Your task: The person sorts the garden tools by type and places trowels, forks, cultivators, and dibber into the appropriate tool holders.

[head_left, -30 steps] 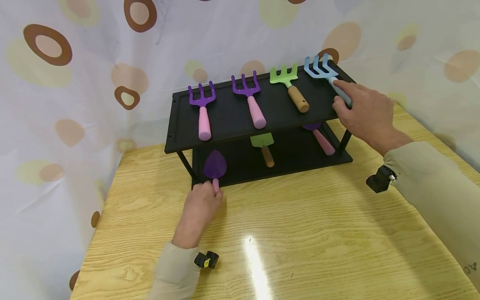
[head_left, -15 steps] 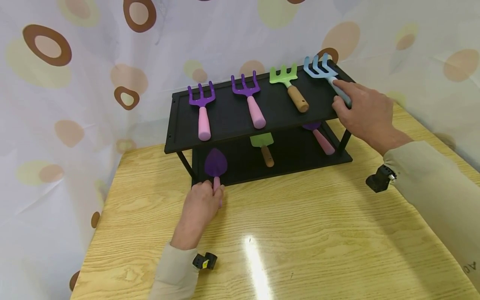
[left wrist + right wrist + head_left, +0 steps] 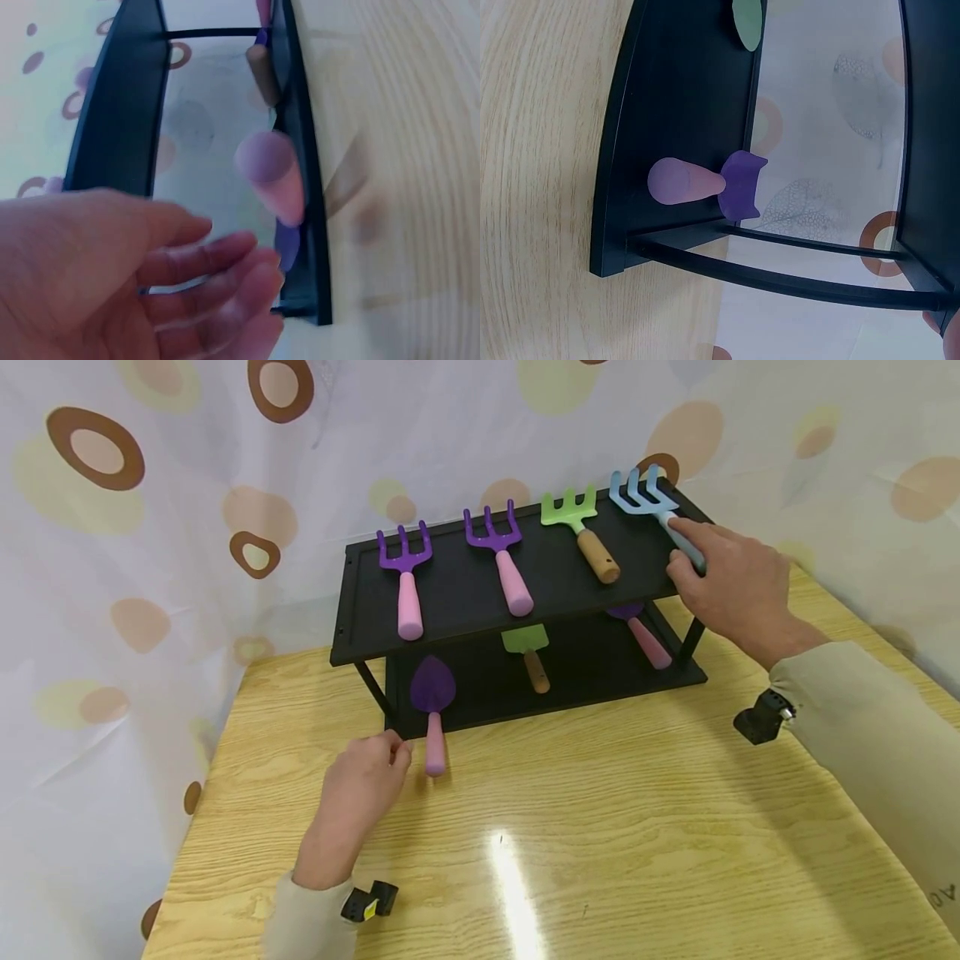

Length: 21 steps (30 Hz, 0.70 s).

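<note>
A purple trowel [image 3: 432, 685] with a pink handle lies on the rack's lower shelf at the left, its handle jutting past the front edge. Just left of that handle is my left hand [image 3: 365, 783], apart from it, with loosely bent fingers and nothing between them; the left wrist view shows thumb and fingers parted. At the upper shelf's right end, my right hand [image 3: 735, 583] holds the handle of a light blue hand rake [image 3: 641, 503], whose tines reach the back edge. Only a bit of that hand shows in the right wrist view.
Two purple forks [image 3: 407, 560] [image 3: 495, 539] and a green rake [image 3: 570, 514] lie on the black two-tier rack [image 3: 457, 602]. Below are a green spade [image 3: 527, 641] and another pink-handled purple tool [image 3: 649, 643]. A patterned curtain [image 3: 180, 460] hangs behind the wooden table [image 3: 600, 827].
My left hand slid the purple trowel's handle slightly, then let go and moved left and down away from it. My right hand stays on the blue hand rake.
</note>
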### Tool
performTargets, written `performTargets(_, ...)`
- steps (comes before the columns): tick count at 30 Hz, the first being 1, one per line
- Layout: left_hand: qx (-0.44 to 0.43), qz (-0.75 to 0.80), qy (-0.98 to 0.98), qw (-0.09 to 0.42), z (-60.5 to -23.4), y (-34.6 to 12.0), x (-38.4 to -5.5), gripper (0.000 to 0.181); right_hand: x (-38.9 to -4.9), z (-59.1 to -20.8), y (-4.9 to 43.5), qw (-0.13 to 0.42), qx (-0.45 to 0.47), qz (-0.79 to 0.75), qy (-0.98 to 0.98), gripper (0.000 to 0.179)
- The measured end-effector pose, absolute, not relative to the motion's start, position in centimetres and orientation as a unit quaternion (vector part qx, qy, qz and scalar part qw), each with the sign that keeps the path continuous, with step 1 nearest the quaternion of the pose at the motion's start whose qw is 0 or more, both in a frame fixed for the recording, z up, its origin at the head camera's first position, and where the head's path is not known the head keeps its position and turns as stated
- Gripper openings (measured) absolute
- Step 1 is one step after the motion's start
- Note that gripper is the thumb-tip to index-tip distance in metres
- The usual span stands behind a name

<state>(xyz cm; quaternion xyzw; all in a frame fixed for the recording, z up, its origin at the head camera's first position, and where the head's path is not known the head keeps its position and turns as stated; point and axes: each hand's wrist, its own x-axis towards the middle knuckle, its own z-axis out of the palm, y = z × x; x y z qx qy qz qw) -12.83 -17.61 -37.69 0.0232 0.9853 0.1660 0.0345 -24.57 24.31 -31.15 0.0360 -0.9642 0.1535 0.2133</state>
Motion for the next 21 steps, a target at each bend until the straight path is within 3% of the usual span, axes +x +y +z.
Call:
performTargets(4, 0.071, 0.184, 0.979, 0.051, -37.2, -18.0, -12.2, 0.023, -24.6, -31.1, 24.4, 0.212, 0.035, 0.154, -0.964, 0.05)
performTargets(11, 0.188, 0.217, 0.945, 0.154, -37.3, -17.4, -11.7, 0.025, -24.6, -31.3, 24.5, 0.22, 0.037, 0.155, -0.962, 0.05)
performTargets(15, 0.227, 0.215, 0.938, 0.151, -37.8, -17.0, -11.7, 0.021, -24.5, -31.2, 24.4, 0.217, 0.036, 0.155, -0.963, 0.05)
performTargets(21, 0.21, 0.205, 0.946, 0.14, -38.0, -16.7, -12.0, 0.02, -24.5, -31.2, 24.2, 0.225, 0.039, 0.158, -0.961, 0.049)
